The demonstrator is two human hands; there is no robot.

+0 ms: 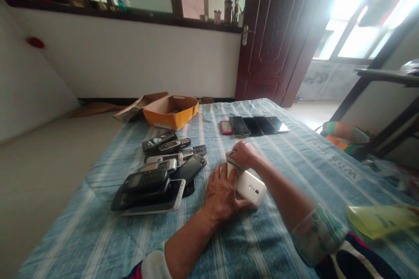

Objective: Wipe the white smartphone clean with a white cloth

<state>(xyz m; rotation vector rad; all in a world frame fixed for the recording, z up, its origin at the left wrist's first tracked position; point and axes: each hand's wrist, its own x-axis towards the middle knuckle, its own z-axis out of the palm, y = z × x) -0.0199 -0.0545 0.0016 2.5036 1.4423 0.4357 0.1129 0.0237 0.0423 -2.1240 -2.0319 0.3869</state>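
Observation:
A pale gold smartphone (249, 186) lies back side up on the striped bed cover, its camera end towards me. My left hand (220, 195) grips it along the left side, thumb at the near end and fingers by the far left edge. In my right hand (245, 154) is a bunched whitish cloth (230, 158), pressed on the far end of the phone and hiding that part. To the left sits a heap of old mobile phones, with a black phone (144, 181) on top and a white-edged smartphone (179, 196) beneath.
Beyond my hands, several dark smartphones (240, 126) lie in a row beside a small pink-edged item (226, 127). An orange cardboard box (170, 120) stands open at the far left. Something translucent yellow (379, 221) lies at the right. A brown door (271, 30) rises behind the bed.

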